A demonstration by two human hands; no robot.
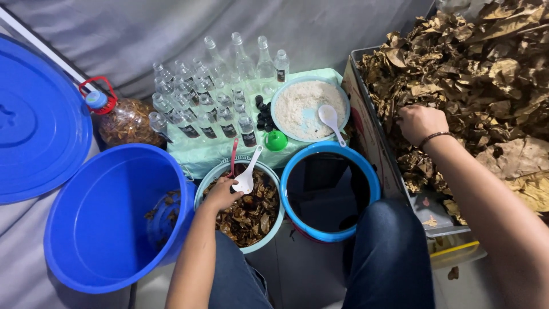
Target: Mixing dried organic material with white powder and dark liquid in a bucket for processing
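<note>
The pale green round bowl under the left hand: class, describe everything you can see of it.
The pale green round bowl looks like plastic and sits upright on the floor between the big blue plastic bucket and the blue-rimmed tub of dark liquid. It is roughly filled with wet brown leaf pieces. A white plastic spoon and a red-handled utensil stand in it. The left hand rests on the leaves at its near-left edge, by the spoon.
</note>
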